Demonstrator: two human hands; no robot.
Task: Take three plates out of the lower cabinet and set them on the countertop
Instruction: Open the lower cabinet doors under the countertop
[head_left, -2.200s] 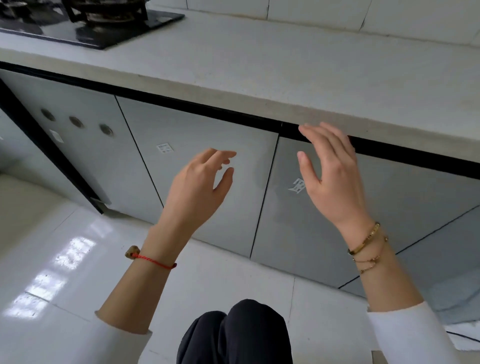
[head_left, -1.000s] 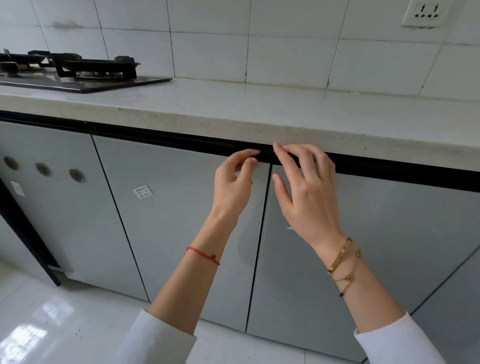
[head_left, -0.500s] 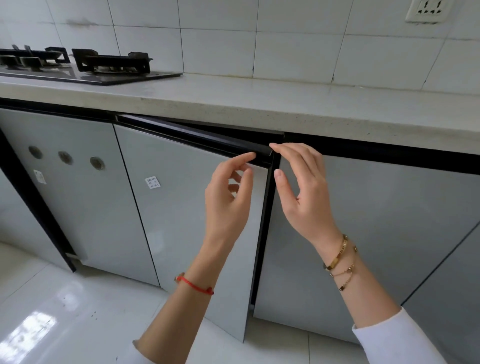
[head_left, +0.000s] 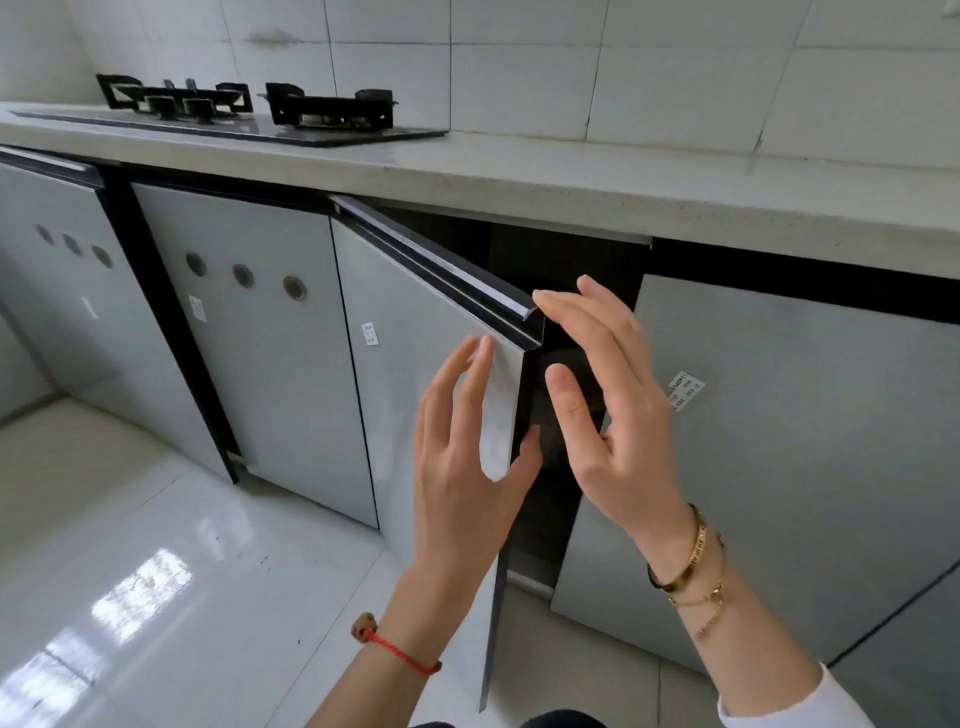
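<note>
A grey lower cabinet door (head_left: 415, 395) hangs partly swung out, hinged on its left side. My left hand (head_left: 467, 467) rests flat on its front near the free edge, thumb hooked behind that edge, fingers spread. My right hand (head_left: 602, 405) is open in front of the dark gap (head_left: 561, 260), fingertips touching the door's black top rail. The inside of the cabinet is dark; no plates are visible. The pale stone countertop (head_left: 571, 176) runs above.
A black gas hob (head_left: 249, 117) sits on the counter at the left. The neighbouring door (head_left: 779, 441) on the right stays shut. More grey doors with round holes line the left. A glossy white tiled floor (head_left: 156, 571) lies below.
The door has swung out farther than half a second ago. My left hand moved from its top rail down onto its front edge; my right hand stays at the rail's corner.
</note>
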